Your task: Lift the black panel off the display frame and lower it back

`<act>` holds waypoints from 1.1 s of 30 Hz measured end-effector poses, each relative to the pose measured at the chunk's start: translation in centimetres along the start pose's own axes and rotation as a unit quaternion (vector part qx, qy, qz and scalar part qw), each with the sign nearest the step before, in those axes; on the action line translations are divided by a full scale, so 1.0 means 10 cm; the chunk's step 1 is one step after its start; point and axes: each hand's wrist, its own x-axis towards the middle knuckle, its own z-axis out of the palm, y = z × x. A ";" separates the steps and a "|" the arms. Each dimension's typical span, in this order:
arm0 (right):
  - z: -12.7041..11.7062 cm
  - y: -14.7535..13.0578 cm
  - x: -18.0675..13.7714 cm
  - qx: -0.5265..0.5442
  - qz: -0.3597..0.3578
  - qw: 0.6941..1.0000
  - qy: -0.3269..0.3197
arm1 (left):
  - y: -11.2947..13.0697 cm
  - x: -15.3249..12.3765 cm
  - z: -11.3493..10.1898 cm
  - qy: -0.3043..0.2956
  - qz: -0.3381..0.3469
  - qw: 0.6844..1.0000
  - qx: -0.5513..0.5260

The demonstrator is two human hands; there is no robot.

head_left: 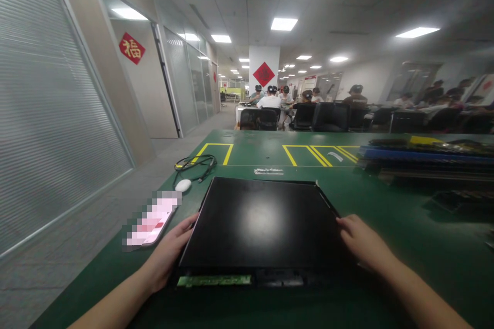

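Observation:
A flat black display panel (266,226) lies in front of me, its dark glossy face up and reflecting a ceiling light. Along its near edge runs a green circuit board strip (214,280). My left hand (170,252) grips the panel's left side, with its fingertips partly hidden at the edge. On the opposite side my right hand (358,239) pinches the right edge, thumb and fingers closed on the frame. A thin strip at the upper right edge of the panel stands slightly away from the face.
The green table (258,139) bears yellow tape marks. To the left are a phone (154,221), a white mouse (183,185) and a coiled black cable (196,164). A blurred blue and black stack (420,157) stands at the right. Several people sit at tables beyond.

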 end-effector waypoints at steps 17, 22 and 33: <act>0.02 0.01 0.01 0.018 -0.004 1.000 0.018 | -0.05 0.05 -0.10 -0.030 0.033 0.999 0.028; 0.07 0.06 0.02 0.035 -0.004 0.999 0.031 | -0.03 0.06 -0.18 -0.091 0.052 0.994 0.002; 0.10 0.15 0.04 0.129 0.000 0.990 0.062 | -0.13 0.08 -0.28 -0.080 0.148 0.983 0.075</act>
